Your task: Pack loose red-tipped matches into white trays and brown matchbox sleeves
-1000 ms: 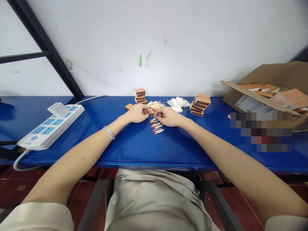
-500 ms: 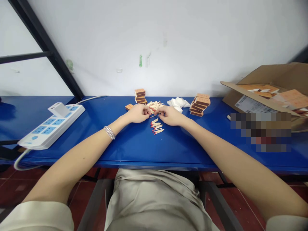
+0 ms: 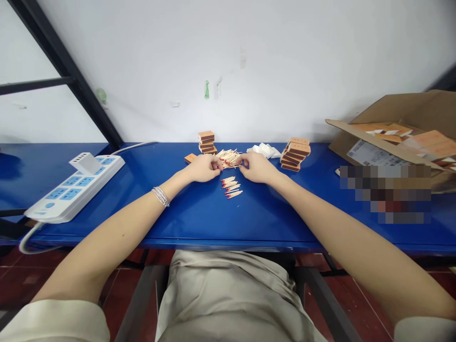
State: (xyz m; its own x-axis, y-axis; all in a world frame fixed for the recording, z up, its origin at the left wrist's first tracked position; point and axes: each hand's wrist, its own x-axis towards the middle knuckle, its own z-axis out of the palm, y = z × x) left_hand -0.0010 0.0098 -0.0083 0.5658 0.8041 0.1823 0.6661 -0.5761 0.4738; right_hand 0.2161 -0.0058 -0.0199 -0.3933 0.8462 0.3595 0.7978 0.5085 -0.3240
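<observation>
A loose pile of red-tipped matches (image 3: 230,157) lies between my two hands on the blue table. My left hand (image 3: 204,168) rests at the pile's left edge, its fingers curled; whether a match is pinched there I cannot make out. At the right edge of the pile is my right hand (image 3: 259,167), with thumb and forefinger apart and no match visible between them. Closer to me, several matches (image 3: 232,187) lie side by side in small rows, red heads to the left.
Matchboxes stand in a left stack (image 3: 206,142) and a taller right stack (image 3: 296,153), with a single matchbox (image 3: 190,158) near my left hand. White crumpled paper (image 3: 264,151) lies behind my right hand. A power strip (image 3: 76,187) is left; a cardboard box (image 3: 374,154) of matchboxes is right.
My right hand has shifted slightly right, away from my left hand, and its fingers have parted. The match lying between the hands now appears among the small rows. My left hand has barely moved.
</observation>
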